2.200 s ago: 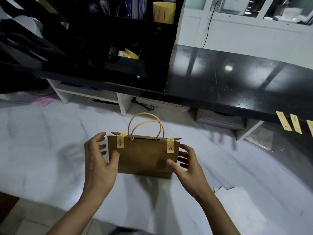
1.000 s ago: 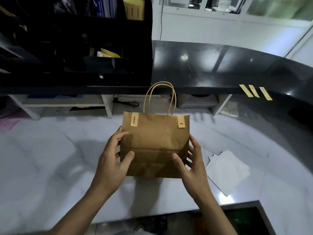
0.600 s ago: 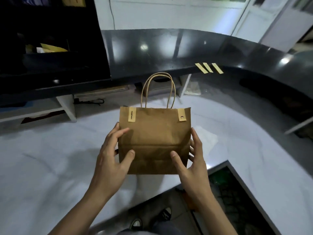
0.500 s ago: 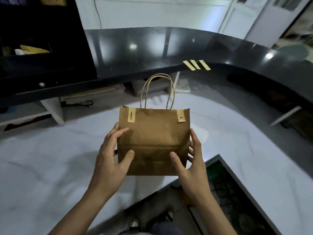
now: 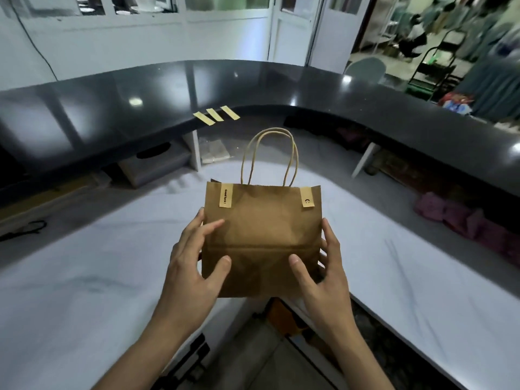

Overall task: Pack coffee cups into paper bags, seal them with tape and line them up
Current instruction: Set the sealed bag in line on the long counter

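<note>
A tape strip (image 5: 225, 197) on the brown paper bag (image 5: 261, 237) is reading "Good luck!"; another strip (image 5: 307, 199) is showing a small smiley mark.

Brown paper bag against white and black counters

Kraft-brown bag (image 5: 261, 237) with tan handles (image 5: 268, 156); pale yellow tape strips (image 5: 225, 197) with black print; white marbled worktop (image 5: 84, 277); glossy black counter (image 5: 140, 108).

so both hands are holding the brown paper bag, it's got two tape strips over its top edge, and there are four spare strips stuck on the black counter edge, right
Not quite: the head view shows three spare tape strips on the black counter edge, not four. The rest holds: the left hand and right hand hold the brown paper bag by its sides, and two tape strips fold over its top edge.
</note>
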Motion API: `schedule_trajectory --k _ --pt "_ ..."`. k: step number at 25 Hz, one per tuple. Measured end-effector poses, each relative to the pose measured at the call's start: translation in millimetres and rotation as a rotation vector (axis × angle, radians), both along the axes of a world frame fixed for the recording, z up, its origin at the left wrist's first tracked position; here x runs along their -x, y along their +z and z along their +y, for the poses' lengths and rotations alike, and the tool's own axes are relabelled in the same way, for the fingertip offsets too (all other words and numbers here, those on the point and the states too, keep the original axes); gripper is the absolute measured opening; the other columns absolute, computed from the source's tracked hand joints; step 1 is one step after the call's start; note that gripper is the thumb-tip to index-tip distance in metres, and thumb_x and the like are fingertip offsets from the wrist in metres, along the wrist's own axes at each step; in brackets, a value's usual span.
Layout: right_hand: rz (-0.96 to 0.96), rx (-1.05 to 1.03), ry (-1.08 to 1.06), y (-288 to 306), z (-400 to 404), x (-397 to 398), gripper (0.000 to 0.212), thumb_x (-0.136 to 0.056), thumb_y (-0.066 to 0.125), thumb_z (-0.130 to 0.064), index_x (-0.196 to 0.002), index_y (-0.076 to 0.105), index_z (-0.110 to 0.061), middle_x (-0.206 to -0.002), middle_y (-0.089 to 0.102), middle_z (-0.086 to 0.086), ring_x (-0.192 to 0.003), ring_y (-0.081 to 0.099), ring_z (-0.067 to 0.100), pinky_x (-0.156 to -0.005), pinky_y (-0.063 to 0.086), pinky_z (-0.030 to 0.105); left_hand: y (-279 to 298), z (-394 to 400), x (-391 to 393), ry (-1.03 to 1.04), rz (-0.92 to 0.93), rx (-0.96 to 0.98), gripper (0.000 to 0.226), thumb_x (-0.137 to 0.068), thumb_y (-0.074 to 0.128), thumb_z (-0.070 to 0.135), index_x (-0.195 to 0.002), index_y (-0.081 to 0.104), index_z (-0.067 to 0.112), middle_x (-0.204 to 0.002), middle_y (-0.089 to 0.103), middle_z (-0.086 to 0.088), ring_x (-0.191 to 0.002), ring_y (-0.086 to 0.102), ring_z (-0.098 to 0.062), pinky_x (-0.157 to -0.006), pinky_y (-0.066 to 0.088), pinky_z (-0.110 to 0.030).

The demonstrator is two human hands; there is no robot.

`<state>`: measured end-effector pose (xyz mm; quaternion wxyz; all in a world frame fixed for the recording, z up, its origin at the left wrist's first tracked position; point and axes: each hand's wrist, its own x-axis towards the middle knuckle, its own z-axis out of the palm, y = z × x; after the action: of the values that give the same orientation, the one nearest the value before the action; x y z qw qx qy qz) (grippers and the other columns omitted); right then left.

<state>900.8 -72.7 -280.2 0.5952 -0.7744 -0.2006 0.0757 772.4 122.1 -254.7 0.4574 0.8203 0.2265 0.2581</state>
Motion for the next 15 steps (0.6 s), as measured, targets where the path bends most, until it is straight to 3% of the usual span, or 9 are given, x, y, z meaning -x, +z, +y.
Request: schedule_trajectory --k 7,11,15 --pt "-0.026 -0.015 -0.136 15.0 -100.4 -52.6 0.081 -0.091 0.075 -0.038 -0.149 0.024 -0.066 -0.147 0.049 -0.022 -0.124 0.058 0.002 -0.100 0.057 0.037 13.8 -89.9 -74.7 -0.122 -0.049 -0.007 0.064 -0.089 0.073 0.018 -0.133 0.048 0.055 -0.158 0.024 0.032 -0.145 0.032 -0.007 -0.111 0.043 -0.052" --pt "-0.050 -0.021 -0.197 20.9 -164.9 -83.1 0.080 -0.091 0.074 -0.038 -0.147 0.025 -0.067 -0.149 0.047 -0.023 -0.125 0.057 0.001 -0.098 0.055 0.025 18.8 -148.2 -117.2 -0.179 -0.082 0.014 0.064 -0.088 0.073 0.015 -0.132 0.049 0.055 -0.156 0.026 0.033 -0.143 0.034 -0.005 -0.109 0.045 -0.050" --pt "-0.039 -0.033 -0.263 23.7 -226.2 -106.2 0.079 -0.092 0.074 -0.039 -0.146 0.025 -0.069 -0.146 0.049 -0.025 -0.124 0.058 0.002 -0.100 0.056 0.035 19.3 -204.3 -152.8 -0.266 -0.091 0.028 0.063 -0.088 0.072 0.017 -0.132 0.049 0.056 -0.157 0.025 0.033 -0.144 0.033 -0.007 -0.106 0.047 -0.054"
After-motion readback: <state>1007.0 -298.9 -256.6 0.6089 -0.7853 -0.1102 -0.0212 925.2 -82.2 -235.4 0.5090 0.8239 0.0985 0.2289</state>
